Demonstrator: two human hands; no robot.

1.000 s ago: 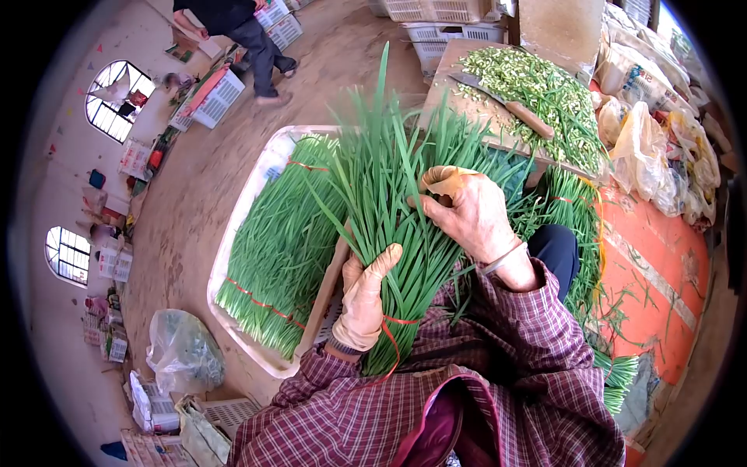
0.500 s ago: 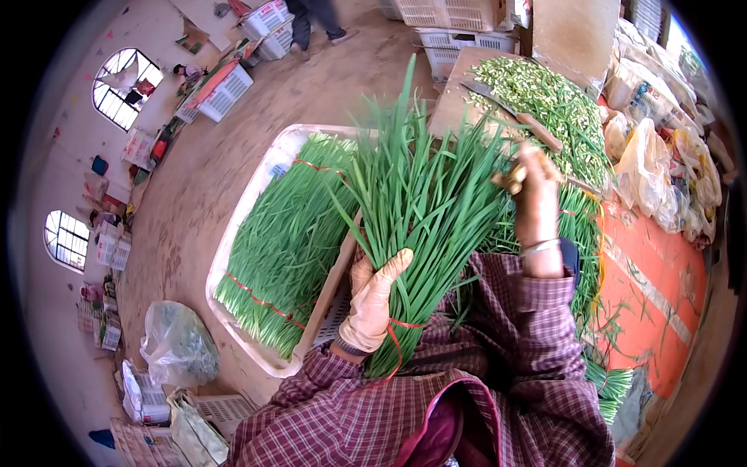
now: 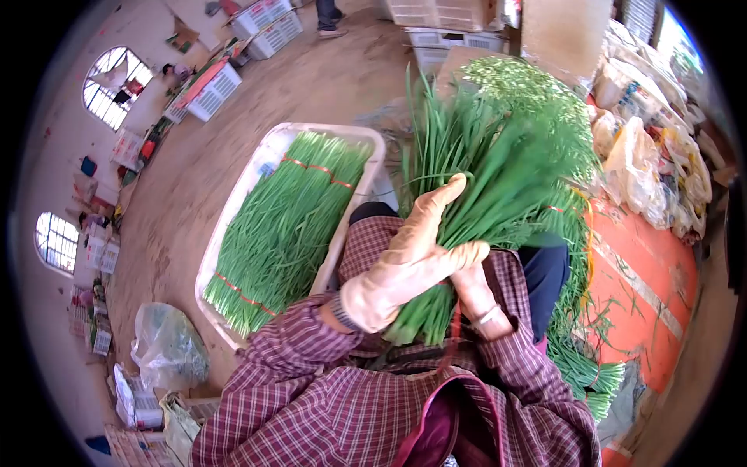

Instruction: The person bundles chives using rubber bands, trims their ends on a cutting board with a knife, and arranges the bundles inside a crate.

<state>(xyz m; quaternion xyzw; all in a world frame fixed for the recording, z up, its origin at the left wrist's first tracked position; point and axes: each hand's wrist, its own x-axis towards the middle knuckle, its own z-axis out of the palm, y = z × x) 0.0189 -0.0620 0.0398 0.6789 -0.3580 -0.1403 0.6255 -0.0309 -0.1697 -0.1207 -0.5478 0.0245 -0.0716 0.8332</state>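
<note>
A bundle of long green leafy stalks slants across my lap, its upper leaves blurred and its cut ends pointing down. Gloved, my left hand lies against the bundle's near side with its fingers stretched apart. My right hand, a bracelet at its wrist, is closed round the lower bundle; its fingers are partly hidden behind the stalks and the glove. A red tie hangs below it. To the left, a white crate holds tied green stalks.
Chopped green pieces lie heaped beyond the bundle. More tied stalks lie beside my right leg on an orange surface. Plastic bags are piled at right. A person's legs show at the top.
My right hand has come down from the upper right to the lower bundle. The bundle leans further right, and my left hand has shifted and spread its fingers. The knife is no longer visible.
</note>
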